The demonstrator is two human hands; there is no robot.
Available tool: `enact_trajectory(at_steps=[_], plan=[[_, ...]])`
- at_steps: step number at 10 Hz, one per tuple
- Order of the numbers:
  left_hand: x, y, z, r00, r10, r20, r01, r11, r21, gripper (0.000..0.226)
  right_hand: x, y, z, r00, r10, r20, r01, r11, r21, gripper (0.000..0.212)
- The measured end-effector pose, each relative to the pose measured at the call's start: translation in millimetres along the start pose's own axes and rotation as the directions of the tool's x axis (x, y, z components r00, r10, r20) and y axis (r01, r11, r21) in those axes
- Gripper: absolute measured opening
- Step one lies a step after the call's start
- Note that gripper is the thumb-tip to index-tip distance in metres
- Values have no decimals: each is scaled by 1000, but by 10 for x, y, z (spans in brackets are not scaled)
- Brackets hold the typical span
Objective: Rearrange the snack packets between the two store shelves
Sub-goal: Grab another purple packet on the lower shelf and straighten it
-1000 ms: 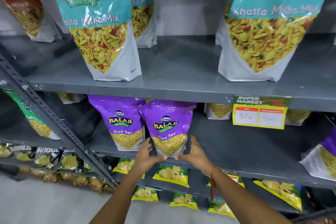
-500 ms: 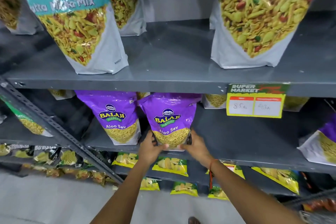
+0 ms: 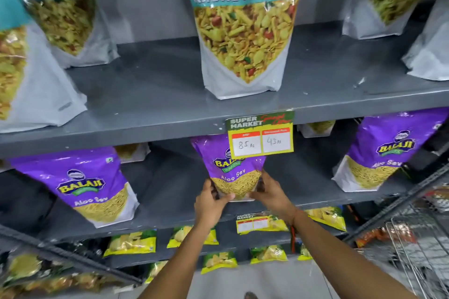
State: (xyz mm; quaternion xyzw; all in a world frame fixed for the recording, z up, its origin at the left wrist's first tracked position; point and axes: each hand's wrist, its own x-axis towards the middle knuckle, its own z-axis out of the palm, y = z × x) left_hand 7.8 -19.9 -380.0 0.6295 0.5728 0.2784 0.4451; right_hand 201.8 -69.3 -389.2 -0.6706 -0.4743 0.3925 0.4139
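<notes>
1. The person's left hand [image 3: 211,204] and right hand [image 3: 271,194] both hold one purple plastic packet of Aloo Sev [image 3: 233,169], which stands upright on the middle grey metal shelf [image 3: 177,211], near its front edge.
2. The fingers of the left hand are curled around the lower left corner of this packet, and the thumb presses on its front face.
3. The fingers of the right hand are wrapped around the lower right side of the packet, so the two hands grip it between them.
4. A yellow and green paper price tag [image 3: 260,134] hangs from the front edge of the upper grey metal shelf [image 3: 155,94] and covers the top right part of the held packet.
5. A second purple Aloo Sev packet [image 3: 85,184] stands on the middle shelf far to the left, and a third purple Aloo Sev packet [image 3: 384,150] stands far to the right; both are well apart from the held one.
6. On the upper shelf, just above the held packet, stands a teal and white plastic packet of Khatta Mitha Mix [image 3: 245,31]; similar teal packets stand to its left and right.
7. Under the middle shelf lie small yellow and green snack packets [image 3: 131,245] in rows.
8. A wire metal basket [image 3: 418,245] is at the near right side.
</notes>
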Motion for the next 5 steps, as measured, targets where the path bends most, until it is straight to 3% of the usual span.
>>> enact_trajectory(at_steps=[2, 4, 5], plan=[[73, 18, 130, 1000, -5, -19, 6, 998, 56, 56, 119, 117, -91, 1000, 23, 16, -23, 1000, 0, 74], [29, 19, 149, 1000, -4, -21, 5, 998, 63, 71, 94, 124, -104, 997, 23, 75, -26, 999, 33, 73], [-25, 58, 144, 1000, -17, 7, 17, 1000, -21, 90, -45, 47, -66, 998, -29, 53, 24, 996, 83, 71]])
